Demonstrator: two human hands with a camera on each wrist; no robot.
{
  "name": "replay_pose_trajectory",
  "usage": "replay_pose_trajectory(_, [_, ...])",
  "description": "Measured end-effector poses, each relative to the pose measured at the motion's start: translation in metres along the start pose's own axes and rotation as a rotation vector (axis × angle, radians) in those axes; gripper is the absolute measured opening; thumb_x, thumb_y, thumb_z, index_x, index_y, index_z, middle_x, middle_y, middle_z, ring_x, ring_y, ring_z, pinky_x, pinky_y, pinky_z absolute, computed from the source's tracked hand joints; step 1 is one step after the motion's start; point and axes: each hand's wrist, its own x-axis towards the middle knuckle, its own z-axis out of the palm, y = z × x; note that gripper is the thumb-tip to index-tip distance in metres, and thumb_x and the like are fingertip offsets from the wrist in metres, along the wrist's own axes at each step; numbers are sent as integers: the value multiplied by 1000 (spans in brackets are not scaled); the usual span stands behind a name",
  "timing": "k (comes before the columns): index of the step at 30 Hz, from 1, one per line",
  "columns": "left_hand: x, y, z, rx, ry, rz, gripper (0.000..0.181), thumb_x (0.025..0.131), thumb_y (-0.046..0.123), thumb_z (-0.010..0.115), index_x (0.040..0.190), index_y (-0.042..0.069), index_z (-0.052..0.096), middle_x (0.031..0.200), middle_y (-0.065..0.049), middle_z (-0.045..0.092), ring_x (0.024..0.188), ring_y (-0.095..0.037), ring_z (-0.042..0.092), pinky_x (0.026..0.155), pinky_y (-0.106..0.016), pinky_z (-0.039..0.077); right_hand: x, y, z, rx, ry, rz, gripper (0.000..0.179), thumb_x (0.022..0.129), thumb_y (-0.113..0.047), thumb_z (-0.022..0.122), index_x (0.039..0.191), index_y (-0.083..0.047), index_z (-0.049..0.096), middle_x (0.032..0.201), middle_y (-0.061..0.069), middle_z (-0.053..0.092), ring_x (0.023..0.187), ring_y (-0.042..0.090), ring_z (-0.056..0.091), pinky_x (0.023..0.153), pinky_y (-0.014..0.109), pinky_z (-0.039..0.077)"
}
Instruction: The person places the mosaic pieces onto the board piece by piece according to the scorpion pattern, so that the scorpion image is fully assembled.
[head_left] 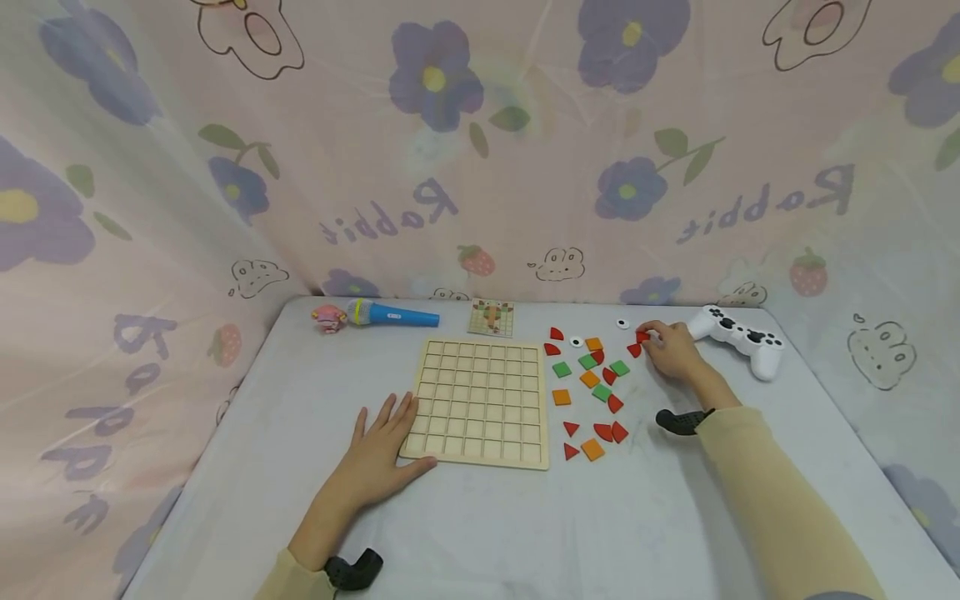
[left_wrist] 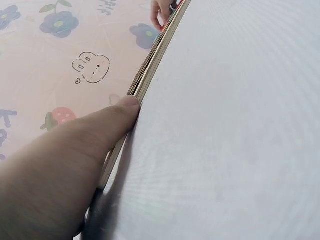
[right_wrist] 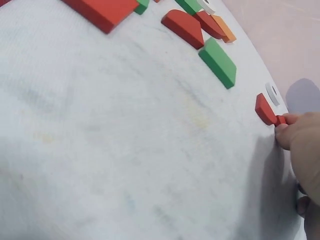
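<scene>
A wooden grid board (head_left: pixel 480 403) with square cells lies on the table. My left hand (head_left: pixel 378 454) rests at its lower left corner, fingers spread and straight over the left edge; in the left wrist view the thumb (left_wrist: pixel 127 105) touches the board's side. Toward the back right, my right hand (head_left: pixel 670 350) pinches a small red piece (right_wrist: pixel 281 120) between thumb and fingertips. Beside it lies a red quarter-round piece (right_wrist: pixel 265 109), and a white eye disc (right_wrist: pixel 272 93) is just beyond. Red, green (head_left: pixel 619 367) and orange (head_left: pixel 562 397) flat pieces are scattered between board and right hand.
A white game controller (head_left: pixel 738 340) lies right of my right hand. Behind the board are a pattern card (head_left: pixel 491 318), a blue toy microphone (head_left: pixel 397 315) and a pink figurine (head_left: pixel 328 318). A printed curtain (head_left: pixel 510 192) hangs along the table's back edge.
</scene>
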Motion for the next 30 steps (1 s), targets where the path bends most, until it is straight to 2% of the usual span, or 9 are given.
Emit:
replay_pose_trajectory(5, [0, 1, -1, -4, -17, -7, 105, 95, 72, 60, 168, 7, 23, 175, -9, 20, 164, -36, 11, 126, -71, -1, -3, -5, 0, 17, -4, 2, 35, 108, -10, 49, 136, 10, 52, 136, 45, 41, 132, 61, 38, 110, 74, 35])
replay_pose_trajectory(10, [0, 0, -1, -12, -21, -10, 105, 95, 73, 60, 169, 7, 22, 175, -9, 19, 165, -35, 10, 127, -70, -2, -9, -12, -1, 38, 25, -44, 37, 110, -11, 51, 135, 16, 53, 128, 38, 57, 119, 51, 54, 103, 66, 45])
replay_pose_trajectory(13, [0, 0, 0, -13, -15, -7, 105, 95, 73, 60, 169, 7, 22, 175, -8, 19, 165, -35, 10, 127, -70, -2, -14, -18, -2, 65, 55, -63, 39, 111, -14, 52, 136, 15, 53, 126, 35, 62, 112, 46, 59, 98, 62, 49])
replay_pose_trajectory(17, [0, -1, 0, -12, -12, -6, 105, 95, 73, 60, 169, 8, 22, 175, -8, 20, 165, -35, 10, 127, -70, -1, -20, -29, -2, 122, 70, -57, 40, 111, -18, 56, 138, 11, 55, 126, 31, 63, 109, 43, 56, 94, 56, 49])
replay_pose_trajectory(23, [0, 1, -2, -16, -17, -11, 105, 95, 71, 62, 168, 7, 23, 175, -9, 20, 164, -35, 10, 126, -71, -1, -28, -52, 6, 166, 68, -60, 43, 111, -25, 59, 142, 4, 57, 112, 20, 62, 96, 31, 51, 76, 36, 43])
replay_pose_trajectory(30, [0, 4, -4, -9, -29, -12, 103, 95, 69, 63, 168, 7, 25, 174, -10, 22, 164, -36, 11, 127, -71, 2, -33, -83, 24, 229, 113, -131, 41, 108, -29, 64, 140, -2, 64, 109, 15, 62, 94, 27, 50, 72, 32, 41])
